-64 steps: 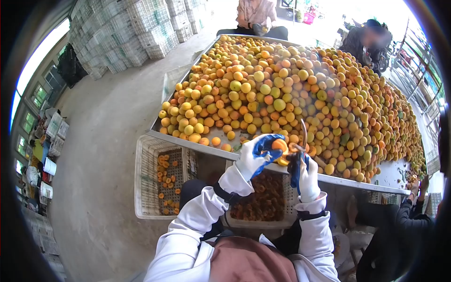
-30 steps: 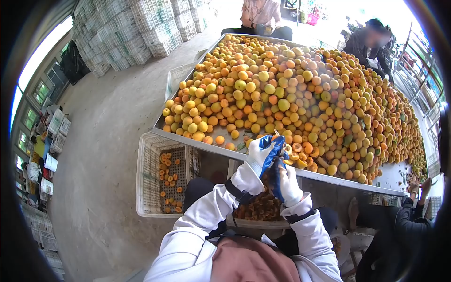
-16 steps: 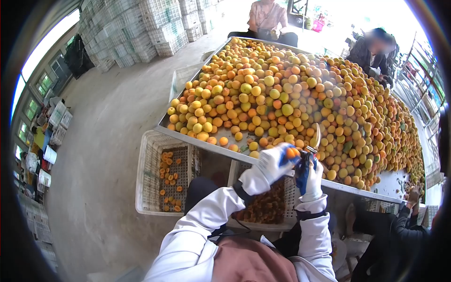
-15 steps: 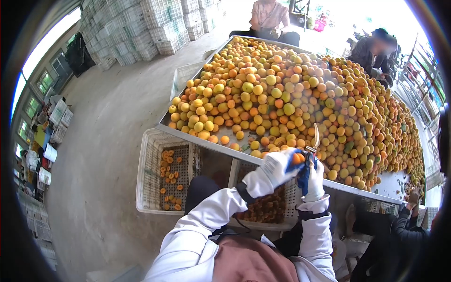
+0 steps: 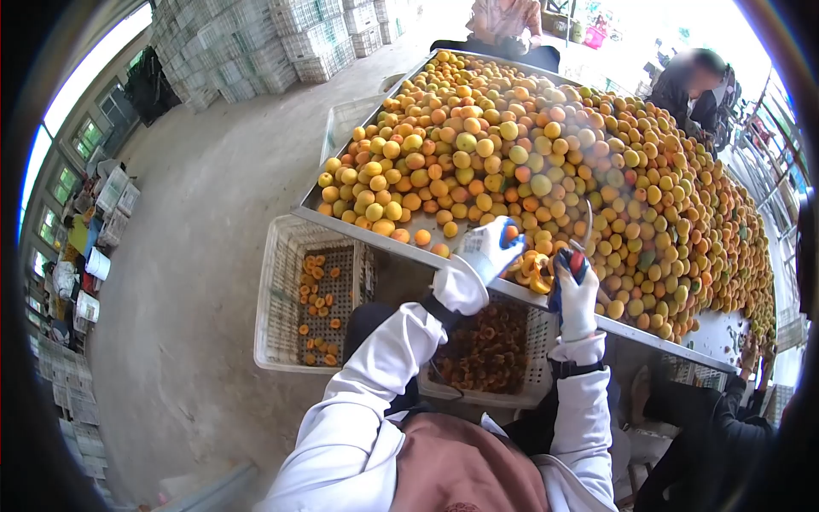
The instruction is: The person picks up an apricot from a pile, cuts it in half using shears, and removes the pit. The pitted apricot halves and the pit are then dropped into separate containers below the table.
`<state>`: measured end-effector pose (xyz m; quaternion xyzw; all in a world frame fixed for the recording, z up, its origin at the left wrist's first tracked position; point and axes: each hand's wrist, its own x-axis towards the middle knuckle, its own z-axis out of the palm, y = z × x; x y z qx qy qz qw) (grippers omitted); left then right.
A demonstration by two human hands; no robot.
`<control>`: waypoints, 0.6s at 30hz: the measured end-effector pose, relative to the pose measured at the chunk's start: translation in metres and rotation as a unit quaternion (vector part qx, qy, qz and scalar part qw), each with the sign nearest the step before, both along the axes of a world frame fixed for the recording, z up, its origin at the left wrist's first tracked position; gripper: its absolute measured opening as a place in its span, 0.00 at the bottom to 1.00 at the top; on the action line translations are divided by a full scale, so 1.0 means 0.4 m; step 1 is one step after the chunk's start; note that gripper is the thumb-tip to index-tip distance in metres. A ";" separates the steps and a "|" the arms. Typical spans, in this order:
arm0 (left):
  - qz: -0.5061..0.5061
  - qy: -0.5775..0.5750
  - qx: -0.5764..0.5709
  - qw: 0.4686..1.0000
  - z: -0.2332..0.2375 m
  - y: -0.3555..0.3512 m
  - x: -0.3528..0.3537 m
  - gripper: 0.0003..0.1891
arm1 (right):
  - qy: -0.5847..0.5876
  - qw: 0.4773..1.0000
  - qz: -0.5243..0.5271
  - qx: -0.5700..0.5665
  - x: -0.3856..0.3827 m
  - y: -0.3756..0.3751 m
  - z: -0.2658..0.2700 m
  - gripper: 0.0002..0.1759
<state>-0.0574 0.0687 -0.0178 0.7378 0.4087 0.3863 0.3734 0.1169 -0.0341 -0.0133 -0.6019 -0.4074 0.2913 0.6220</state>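
My left hand [image 5: 490, 251], in a white glove with blue on the palm side, is at the near edge of a metal table [image 5: 375, 236]. Its fingers are closed around an apricot [image 5: 510, 233]. To its right, my right hand [image 5: 577, 294], gloved likewise, grips a curved-blade knife [image 5: 589, 224] whose thin blade points up; something red shows in the grip. Between the hands, cut apricot halves [image 5: 536, 275] lie at the table's edge. Beyond them spreads a large heap of whole apricots [image 5: 478, 145].
Below the table stand a white crate [image 5: 266, 320] with some apricot halves and another crate [image 5: 539, 363] holding many dark orange pieces. Two people [image 5: 503, 30] [image 5: 695, 90] sit across the table. Another person's dark sleeve [image 5: 729, 418] is at right. Stacked crates [image 5: 247, 51] stand behind.
My hands have moved apart: the left went left and up, away from the knife. Orange fruit was between them before; cut halves now show on the table there. The view has shifted slightly.
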 end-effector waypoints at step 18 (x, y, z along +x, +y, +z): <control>-0.126 0.600 0.098 0.784 -0.055 0.151 0.061 0.21 | -0.331 0.939 -0.011 -0.096 0.051 0.079 0.042 0.17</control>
